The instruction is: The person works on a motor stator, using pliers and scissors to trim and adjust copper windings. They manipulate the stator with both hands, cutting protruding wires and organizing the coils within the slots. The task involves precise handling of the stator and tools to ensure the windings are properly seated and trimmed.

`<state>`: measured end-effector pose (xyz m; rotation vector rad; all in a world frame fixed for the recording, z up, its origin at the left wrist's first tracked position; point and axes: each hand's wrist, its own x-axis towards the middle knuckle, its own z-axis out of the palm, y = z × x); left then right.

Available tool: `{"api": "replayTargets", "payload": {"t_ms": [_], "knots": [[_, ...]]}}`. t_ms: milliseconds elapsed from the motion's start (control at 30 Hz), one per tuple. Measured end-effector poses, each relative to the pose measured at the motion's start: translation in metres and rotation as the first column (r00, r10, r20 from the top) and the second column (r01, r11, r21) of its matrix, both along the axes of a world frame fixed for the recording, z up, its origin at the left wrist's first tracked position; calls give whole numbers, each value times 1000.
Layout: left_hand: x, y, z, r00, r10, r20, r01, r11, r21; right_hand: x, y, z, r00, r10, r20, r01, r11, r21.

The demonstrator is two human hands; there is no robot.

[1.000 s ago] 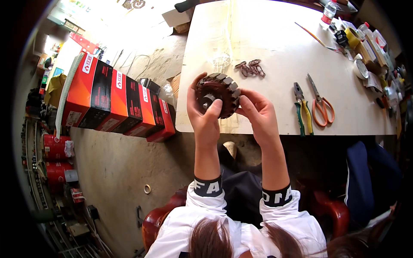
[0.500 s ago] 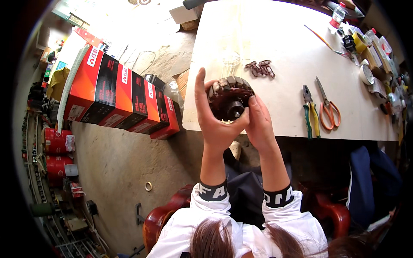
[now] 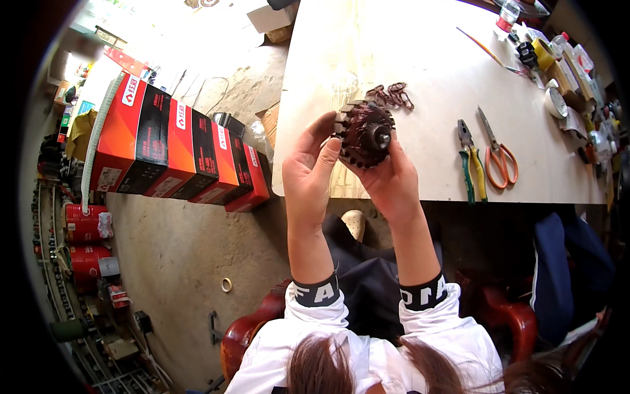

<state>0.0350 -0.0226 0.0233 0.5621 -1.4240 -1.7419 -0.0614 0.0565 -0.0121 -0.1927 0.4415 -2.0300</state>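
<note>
The counter (image 3: 420, 151) is lying just beyond the hands. A slotted motor armature (image 3: 365, 133) is being held above its near edge, gripped by the left hand (image 3: 312, 171) and right hand (image 3: 387, 174). Likely risk: slipping from fingertips, denting the slots.

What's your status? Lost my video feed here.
Left hand and right hand both grip slotted motor core, raised above table edge. Nothing blocking.

rotor (image 3: 365, 134): 1 | pliers (image 3: 467, 159): 1 | scissors (image 3: 497, 154): 1 | red-black boxes (image 3: 177, 150): 4
</note>
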Motion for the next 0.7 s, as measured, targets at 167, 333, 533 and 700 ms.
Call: {"api": "replayTargets", "payload": {"t_ms": [167,333,533,700], "knots": [[6,-4,-1,998,49,39,-51,998,45,0,-1,-2,999,13,-39,-15,999,-52],[5,-5,-5,997,71,28,-73,993,89,-1,0,-1,998,11,-57,-14,999,-50],[4,-11,-13,987,76,-139,-58,990,128,4,5,7,991,87,-100,-85,996,31],[9,-10,-9,959,-250,-133,256,966,30,20,7,25,973,195,-125,-180,976,123]]}}
